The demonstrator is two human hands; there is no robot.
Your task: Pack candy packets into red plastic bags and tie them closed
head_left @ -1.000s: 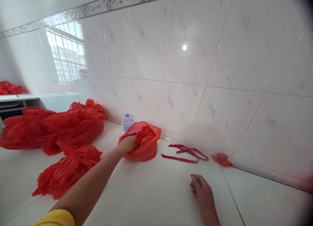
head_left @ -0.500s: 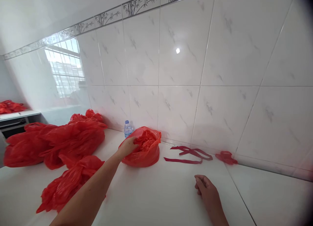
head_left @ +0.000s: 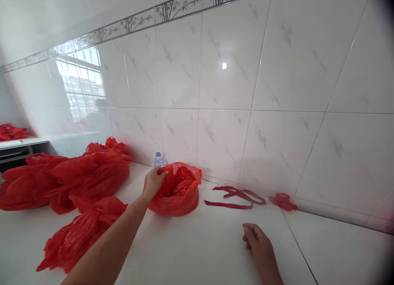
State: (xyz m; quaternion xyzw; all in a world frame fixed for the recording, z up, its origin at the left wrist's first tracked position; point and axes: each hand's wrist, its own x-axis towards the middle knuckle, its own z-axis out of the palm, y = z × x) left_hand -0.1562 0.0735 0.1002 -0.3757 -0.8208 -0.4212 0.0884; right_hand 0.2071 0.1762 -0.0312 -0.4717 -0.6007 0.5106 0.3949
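Observation:
My left hand (head_left: pixel 154 181) reaches forward and grips the near rim of an open red plastic bag (head_left: pixel 180 192) full of crumpled red material, which stands on the white counter by the tiled wall. My right hand (head_left: pixel 257 242) rests on the counter at the lower right, fingers curled loosely with nothing seen in them. Red strips (head_left: pixel 235 196) lie flat on the counter between the bag and a small red scrap (head_left: pixel 283 201) near the wall.
A small water bottle (head_left: pixel 159 159) stands against the wall behind the bag. A heap of large red bags (head_left: pixel 70 176) fills the left of the counter (head_left: pixel 197 248), with another stuffed bag (head_left: pixel 81 231) nearer me. More red bags (head_left: pixel 10 132) lie on a far shelf.
My left hand has shifted from pressing into the bag's contents to holding its left rim. The right hand has stayed nearly still.

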